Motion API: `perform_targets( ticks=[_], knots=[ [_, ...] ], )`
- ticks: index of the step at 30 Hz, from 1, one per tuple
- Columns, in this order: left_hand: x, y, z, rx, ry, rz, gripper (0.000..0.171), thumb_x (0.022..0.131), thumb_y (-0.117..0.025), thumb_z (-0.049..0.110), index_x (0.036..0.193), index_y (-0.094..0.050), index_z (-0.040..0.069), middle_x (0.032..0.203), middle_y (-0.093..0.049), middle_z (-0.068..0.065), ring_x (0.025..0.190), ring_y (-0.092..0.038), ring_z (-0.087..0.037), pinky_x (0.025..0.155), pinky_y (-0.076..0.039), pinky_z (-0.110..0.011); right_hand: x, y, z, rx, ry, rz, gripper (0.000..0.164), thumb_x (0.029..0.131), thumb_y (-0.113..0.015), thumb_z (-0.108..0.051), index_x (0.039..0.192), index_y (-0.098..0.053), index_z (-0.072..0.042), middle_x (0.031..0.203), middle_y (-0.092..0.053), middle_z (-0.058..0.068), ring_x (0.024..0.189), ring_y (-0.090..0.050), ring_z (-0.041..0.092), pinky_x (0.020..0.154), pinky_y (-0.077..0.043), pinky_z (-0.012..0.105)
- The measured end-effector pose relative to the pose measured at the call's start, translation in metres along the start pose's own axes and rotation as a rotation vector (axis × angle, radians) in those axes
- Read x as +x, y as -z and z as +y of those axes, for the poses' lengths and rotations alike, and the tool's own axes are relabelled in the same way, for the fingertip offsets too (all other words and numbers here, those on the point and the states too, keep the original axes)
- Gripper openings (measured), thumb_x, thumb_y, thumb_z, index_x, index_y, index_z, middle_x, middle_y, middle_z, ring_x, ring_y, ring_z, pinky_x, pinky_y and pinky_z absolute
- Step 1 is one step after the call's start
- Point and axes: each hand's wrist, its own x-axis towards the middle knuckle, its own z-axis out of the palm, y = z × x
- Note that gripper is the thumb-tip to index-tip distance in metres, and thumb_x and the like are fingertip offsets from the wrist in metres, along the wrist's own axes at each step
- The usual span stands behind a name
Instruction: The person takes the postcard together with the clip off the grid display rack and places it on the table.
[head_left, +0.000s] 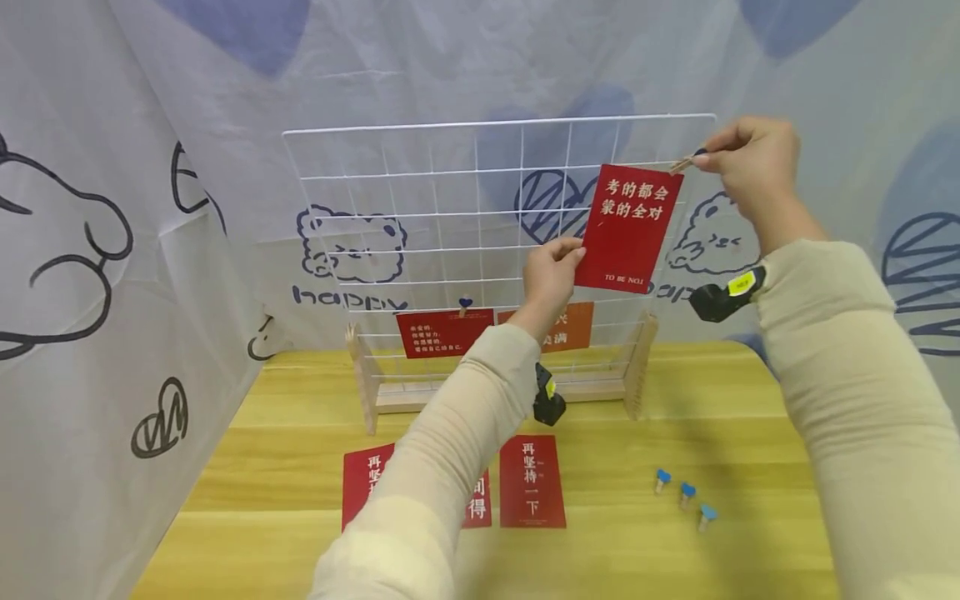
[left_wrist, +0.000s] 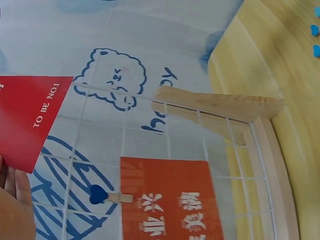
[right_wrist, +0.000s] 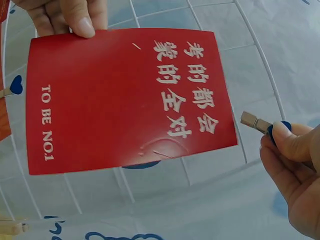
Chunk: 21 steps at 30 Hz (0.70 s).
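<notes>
My left hand (head_left: 552, 273) pinches the left edge of a red card (head_left: 626, 229) with white lettering, holding it up in front of a white wire grid (head_left: 498, 171). A small wooden clothespin (right_wrist: 256, 122) with a dark blue heart is pinched between the thumb and fingers of my right hand (head_left: 757, 167). Its tip is beside the card's upper right corner, and a small gap shows between them in the right wrist view. Lower on the grid hang a red card (head_left: 442, 333) and an orange card (left_wrist: 170, 200), each with a heart clothespin at its top.
The grid stands on wooden feet (head_left: 637, 367) on a yellow wood-grain table (head_left: 637, 550). Several red cards, one a lettered card (head_left: 532, 483), lie in front, partly behind my left sleeve. Three blue-heart clothespins (head_left: 686, 493) lie at the right. A printed curtain (head_left: 420, 67) hangs behind.
</notes>
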Motion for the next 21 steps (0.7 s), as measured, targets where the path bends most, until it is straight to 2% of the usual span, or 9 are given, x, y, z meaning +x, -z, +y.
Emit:
perform_targets(
  ticks=[6,13,15,18,21],
  knots=[
    [-0.011,0.002,-0.013,-0.061,0.05,-0.04,0.014,0.082,-0.06,0.014,0.092,-0.067,0.008,0.076,-0.06,0.001,0.064,-0.05,-0.01,0.054,-0.041,-0.018,-0.01,0.0,0.017,0.073,0.015,-0.024,0.005,0.077,-0.063,-0.01,0.075,-0.064,-0.015,0.076,-0.05,-0.008,0.074,-0.04,0.008,0.059,-0.036,0.021],
    [-0.029,0.008,-0.033,-0.18,0.144,-0.09,0.014,0.082,-0.059,0.01,0.093,-0.065,0.005,0.066,-0.052,0.0,0.053,-0.043,-0.011,0.044,-0.036,-0.019,-0.023,-0.004,0.045,0.086,0.035,-0.045,0.003,0.078,-0.064,-0.01,0.077,-0.063,-0.012,0.075,-0.052,-0.008,0.07,-0.043,0.009,0.052,-0.036,0.017],
    [-0.033,0.009,-0.039,-0.181,0.164,-0.091,0.014,0.082,-0.059,0.01,0.094,-0.065,0.005,0.067,-0.052,0.001,0.053,-0.043,-0.01,0.047,-0.039,-0.021,-0.026,-0.005,0.051,0.074,0.028,-0.05,0.002,0.077,-0.064,-0.011,0.078,-0.062,-0.011,0.076,-0.052,-0.008,0.07,-0.044,0.009,0.054,-0.038,0.017],
    [-0.038,0.01,-0.047,-0.171,0.189,-0.091,0.015,0.081,-0.059,0.01,0.094,-0.065,0.005,0.072,-0.055,0.002,0.06,-0.048,-0.009,0.059,-0.046,-0.025,-0.031,-0.008,0.06,0.051,0.016,-0.063,0.005,0.078,-0.064,-0.014,0.081,-0.061,-0.011,0.08,-0.049,-0.007,0.075,-0.043,0.009,0.059,-0.037,0.019],
    [-0.043,0.009,-0.055,-0.164,0.215,-0.103,0.015,0.082,-0.059,0.011,0.094,-0.065,0.005,0.078,-0.057,0.002,0.067,-0.05,-0.009,0.067,-0.048,-0.026,-0.035,-0.01,0.069,0.082,0.011,-0.073,0.004,0.078,-0.064,-0.012,0.077,-0.06,-0.015,0.08,-0.049,-0.008,0.076,-0.043,0.007,0.06,-0.038,0.016]
  ],
)
